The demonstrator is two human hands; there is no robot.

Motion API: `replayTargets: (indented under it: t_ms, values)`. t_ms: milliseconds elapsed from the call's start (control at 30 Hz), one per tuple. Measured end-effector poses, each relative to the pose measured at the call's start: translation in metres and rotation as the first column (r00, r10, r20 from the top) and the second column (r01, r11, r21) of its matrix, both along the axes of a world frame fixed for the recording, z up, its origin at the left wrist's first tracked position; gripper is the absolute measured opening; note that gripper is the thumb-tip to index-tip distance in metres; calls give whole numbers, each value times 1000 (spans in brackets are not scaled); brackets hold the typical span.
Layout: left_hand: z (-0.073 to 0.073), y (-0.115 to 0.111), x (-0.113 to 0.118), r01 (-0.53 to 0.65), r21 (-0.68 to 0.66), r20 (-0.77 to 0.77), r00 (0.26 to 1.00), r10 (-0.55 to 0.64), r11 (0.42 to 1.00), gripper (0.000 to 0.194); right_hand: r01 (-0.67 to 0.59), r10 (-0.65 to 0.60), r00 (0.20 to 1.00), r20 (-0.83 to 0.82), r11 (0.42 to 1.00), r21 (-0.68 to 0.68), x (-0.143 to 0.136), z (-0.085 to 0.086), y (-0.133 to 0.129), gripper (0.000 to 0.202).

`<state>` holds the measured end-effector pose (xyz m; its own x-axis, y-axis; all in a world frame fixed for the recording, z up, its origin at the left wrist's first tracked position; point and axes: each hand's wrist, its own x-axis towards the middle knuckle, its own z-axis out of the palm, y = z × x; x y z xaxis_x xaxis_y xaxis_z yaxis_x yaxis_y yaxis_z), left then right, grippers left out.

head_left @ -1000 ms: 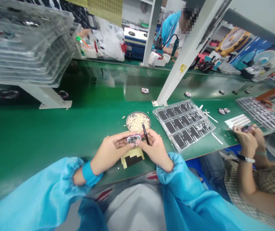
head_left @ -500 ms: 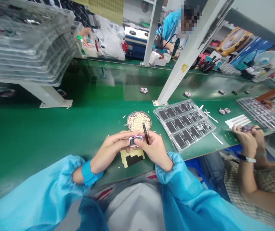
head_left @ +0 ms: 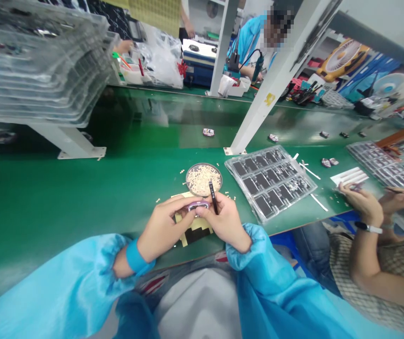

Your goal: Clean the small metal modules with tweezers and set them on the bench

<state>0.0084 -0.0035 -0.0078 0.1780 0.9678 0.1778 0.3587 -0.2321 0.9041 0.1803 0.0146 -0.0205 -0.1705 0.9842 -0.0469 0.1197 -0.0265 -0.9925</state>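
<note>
A small purple-rimmed device [head_left: 197, 205] is held between my two hands, its open face partly covered by the thumbs. My left hand [head_left: 166, 225] grips its left side, fingers along the far edge. My right hand [head_left: 226, 217] pinches its right side and also holds black tweezers [head_left: 213, 194], which point away from me. Just beyond is a round dish [head_left: 204, 179] full of tiny pale pieces, a few of them scattered around it. Beneath my hands lies a yellow sheet [head_left: 183, 234] with a black stepped patch.
Clear trays of black screens [head_left: 272, 181] lie to the right, by a white post [head_left: 258, 89]. Stacked clear trays [head_left: 39, 70] stand at upper left. Similar devices [head_left: 208, 133] sit on the belt beyond. A co-worker's hands [head_left: 364, 205] are at right; another person works across.
The device has tilted, so its purple edge shows more, and my left hand has shifted slightly right and down. Devices on the belt moved slightly left. The neighbour's hands have parted.
</note>
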Motion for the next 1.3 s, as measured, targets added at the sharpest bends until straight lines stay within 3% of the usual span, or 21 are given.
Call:
replayTargets:
  t_ms: [133, 600, 700, 867, 933, 1000, 1167, 1300]
  values:
    - [0, -4, 2, -27, 71, -26, 999, 29, 997, 25, 18, -18, 1000, 0, 999, 32, -2, -1, -2, 31]
    - [-6, -8, 12, -106, 34, 20, 994, 105, 994, 24, 50, -47, 998, -51, 997, 62, -4, -3, 0, 36]
    - [-9, -8, 15, -122, -10, 97, 988, 123, 992, 27, 51, -48, 998, -42, 997, 59, -2, -4, 2, 38]
    - [-14, -4, 14, -59, -194, 313, 942, 118, 979, 35, -6, 8, 999, -40, 999, 48, -1, -4, 4, 39]
    - [-14, -3, 13, -52, -200, 346, 930, 120, 978, 36, -26, 29, 997, -67, 999, 43, -1, -3, 3, 41]
    - [-13, -3, 12, -50, -152, 322, 942, 97, 987, 33, -50, 53, 995, -87, 998, 40, -1, -2, 3, 40]
    - [-9, -6, 9, -55, 28, 81, 995, 52, 998, 28, -20, 29, 996, -89, 994, 103, -1, 3, 2, 32]
    - [-6, -9, 10, -82, 65, 31, 996, 80, 995, 27, -11, 21, 996, -90, 994, 112, -5, 3, 1, 32]
